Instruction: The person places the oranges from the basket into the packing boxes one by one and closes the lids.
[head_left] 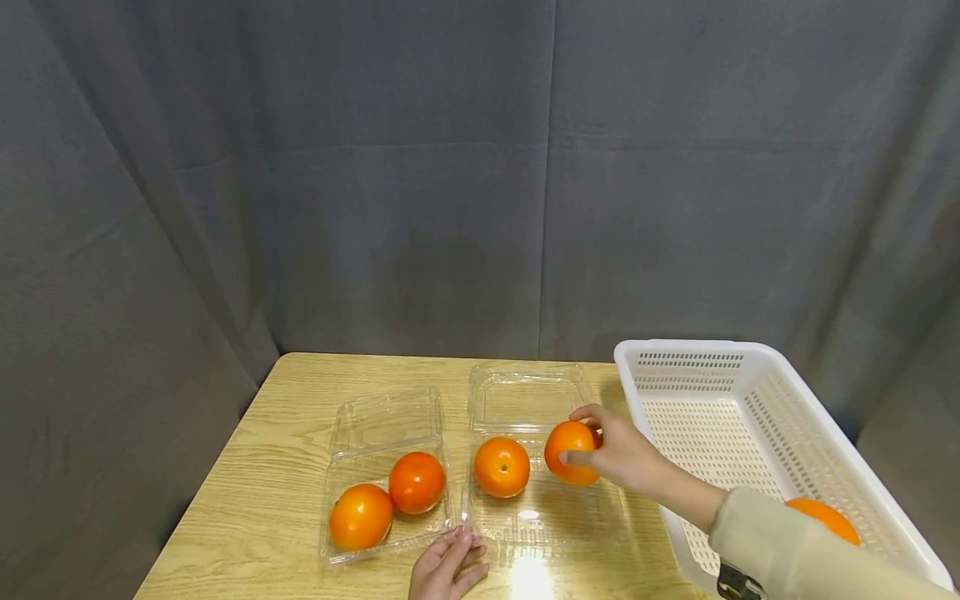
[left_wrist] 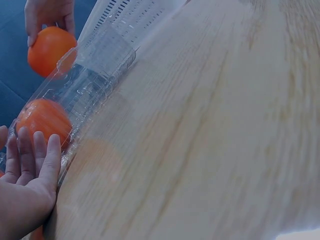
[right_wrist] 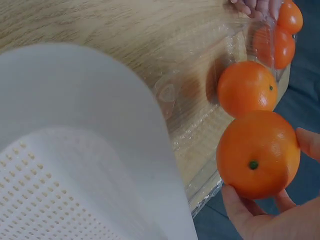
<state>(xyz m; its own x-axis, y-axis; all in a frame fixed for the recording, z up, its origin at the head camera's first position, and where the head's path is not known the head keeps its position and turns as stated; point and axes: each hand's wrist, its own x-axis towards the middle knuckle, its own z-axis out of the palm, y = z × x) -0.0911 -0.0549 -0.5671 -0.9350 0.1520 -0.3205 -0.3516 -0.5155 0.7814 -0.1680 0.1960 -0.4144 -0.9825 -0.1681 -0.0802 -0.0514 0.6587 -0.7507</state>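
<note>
My right hand (head_left: 621, 450) holds an orange (head_left: 572, 452) between thumb and fingers, at the right part of an open clear plastic clamshell box (head_left: 540, 521). Another orange (head_left: 502, 467) sits in the left part of that box. In the right wrist view the held orange (right_wrist: 258, 154) shows its green stem spot. My left hand (head_left: 448, 567) is at the near left corner of this box, beside a second clear box (head_left: 386, 421). Its fingers (left_wrist: 40, 155) look extended against the plastic in the left wrist view. Two oranges (head_left: 361, 517) lie in the second box.
A white perforated plastic basket (head_left: 648, 417) stands on the right of the wooden table (head_left: 247, 492). An orange (head_left: 825, 521) in it is partly hidden by the right sleeve. Both box lids are folded back. A grey curtain (head_left: 412, 208) hangs behind the table.
</note>
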